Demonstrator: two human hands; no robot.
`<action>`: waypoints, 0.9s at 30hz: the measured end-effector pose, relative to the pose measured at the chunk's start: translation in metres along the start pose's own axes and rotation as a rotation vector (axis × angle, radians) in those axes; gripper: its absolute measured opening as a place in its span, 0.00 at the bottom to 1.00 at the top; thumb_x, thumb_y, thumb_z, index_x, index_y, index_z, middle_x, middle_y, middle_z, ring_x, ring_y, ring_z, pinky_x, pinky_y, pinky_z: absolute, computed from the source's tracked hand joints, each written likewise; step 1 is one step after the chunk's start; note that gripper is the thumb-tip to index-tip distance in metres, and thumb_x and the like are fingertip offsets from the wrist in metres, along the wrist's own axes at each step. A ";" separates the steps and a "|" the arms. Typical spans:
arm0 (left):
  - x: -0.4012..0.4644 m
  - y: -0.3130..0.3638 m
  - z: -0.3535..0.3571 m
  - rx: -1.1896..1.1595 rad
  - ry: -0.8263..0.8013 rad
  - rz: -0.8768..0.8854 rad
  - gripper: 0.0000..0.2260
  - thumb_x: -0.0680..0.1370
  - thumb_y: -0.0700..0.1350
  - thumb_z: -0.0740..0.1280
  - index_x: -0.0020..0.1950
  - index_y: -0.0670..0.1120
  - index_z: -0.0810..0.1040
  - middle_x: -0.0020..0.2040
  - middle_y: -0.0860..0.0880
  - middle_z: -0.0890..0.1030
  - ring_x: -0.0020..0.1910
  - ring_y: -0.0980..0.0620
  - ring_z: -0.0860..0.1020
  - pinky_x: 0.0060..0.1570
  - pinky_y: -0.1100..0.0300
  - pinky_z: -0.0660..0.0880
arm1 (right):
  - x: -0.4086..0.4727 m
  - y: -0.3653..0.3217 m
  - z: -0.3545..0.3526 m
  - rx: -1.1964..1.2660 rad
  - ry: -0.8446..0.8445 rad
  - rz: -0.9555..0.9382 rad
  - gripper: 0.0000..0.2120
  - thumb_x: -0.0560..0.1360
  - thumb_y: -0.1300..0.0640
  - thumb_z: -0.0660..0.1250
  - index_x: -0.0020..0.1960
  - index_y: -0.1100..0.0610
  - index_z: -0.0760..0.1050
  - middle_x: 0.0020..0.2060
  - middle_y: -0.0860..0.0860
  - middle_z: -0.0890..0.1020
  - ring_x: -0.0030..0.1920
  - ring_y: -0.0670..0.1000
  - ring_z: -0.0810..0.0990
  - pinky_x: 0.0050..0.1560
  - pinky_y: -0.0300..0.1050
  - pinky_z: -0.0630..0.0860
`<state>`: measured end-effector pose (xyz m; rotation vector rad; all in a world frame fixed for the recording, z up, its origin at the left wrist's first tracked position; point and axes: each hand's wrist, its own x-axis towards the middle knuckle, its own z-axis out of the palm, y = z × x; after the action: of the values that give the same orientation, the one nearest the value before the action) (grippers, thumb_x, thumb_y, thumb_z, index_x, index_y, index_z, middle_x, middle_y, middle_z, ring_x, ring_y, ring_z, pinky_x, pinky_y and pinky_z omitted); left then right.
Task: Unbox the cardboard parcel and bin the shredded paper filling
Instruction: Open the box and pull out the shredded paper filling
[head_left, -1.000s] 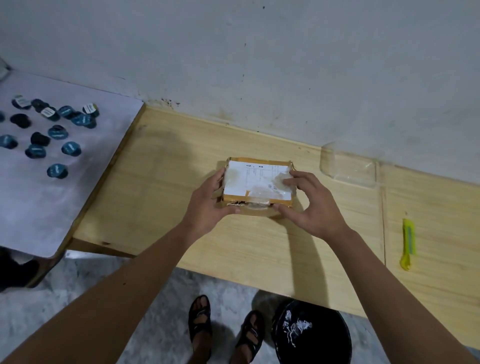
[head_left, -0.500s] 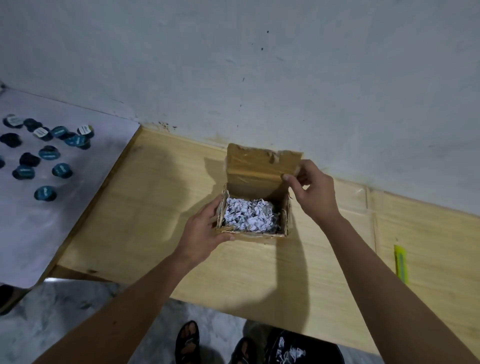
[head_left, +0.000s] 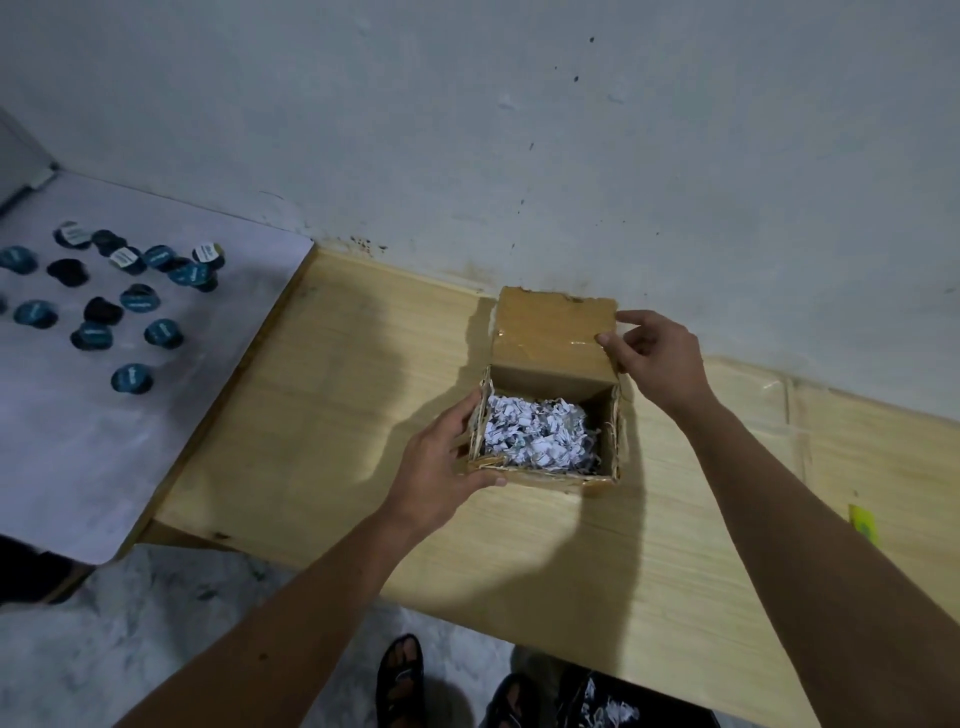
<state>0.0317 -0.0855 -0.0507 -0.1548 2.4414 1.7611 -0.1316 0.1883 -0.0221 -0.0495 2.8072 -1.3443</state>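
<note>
Head camera looks down at a small cardboard box that sits on a pale wooden worktop, close to the grey wall. The box is open. Its lid stands up at the back. The box is full of white shredded paper, all still inside.

The left hand holds the left side of the box, with the thumb on the front bottom edge and the fingers curled along the side wall. The right hand pinches the right edge of the lid between thumb and fingers and keeps it up.

A black bin stands on the floor under the worktop's near edge, with some white scraps in it. A yellow thing lies far to the right on the worktop; it is cut off at the edge. On a white table to the left lie many small blue and black round caps.
</note>
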 end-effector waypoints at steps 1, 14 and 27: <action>0.000 0.000 0.000 -0.009 -0.003 -0.002 0.47 0.65 0.42 0.84 0.79 0.58 0.66 0.73 0.57 0.76 0.72 0.61 0.73 0.69 0.54 0.75 | 0.000 0.002 0.002 0.016 -0.014 0.006 0.19 0.75 0.46 0.76 0.62 0.53 0.81 0.40 0.51 0.87 0.39 0.50 0.87 0.51 0.55 0.85; -0.001 0.002 0.001 -0.045 -0.023 -0.021 0.47 0.66 0.39 0.83 0.80 0.53 0.65 0.66 0.69 0.73 0.64 0.77 0.72 0.65 0.69 0.73 | -0.009 -0.003 -0.008 -0.069 0.028 -0.115 0.22 0.75 0.42 0.75 0.66 0.48 0.80 0.55 0.50 0.79 0.47 0.49 0.84 0.52 0.37 0.80; -0.002 0.003 0.003 -0.077 -0.003 -0.020 0.46 0.66 0.36 0.83 0.80 0.50 0.66 0.66 0.64 0.76 0.64 0.71 0.75 0.60 0.67 0.77 | -0.073 -0.034 0.028 -0.385 -0.518 -0.321 0.42 0.67 0.40 0.79 0.77 0.47 0.67 0.68 0.47 0.72 0.66 0.50 0.75 0.66 0.51 0.75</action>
<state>0.0332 -0.0821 -0.0486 -0.1840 2.3626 1.8469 -0.0574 0.1480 -0.0120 -0.7621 2.6095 -0.6601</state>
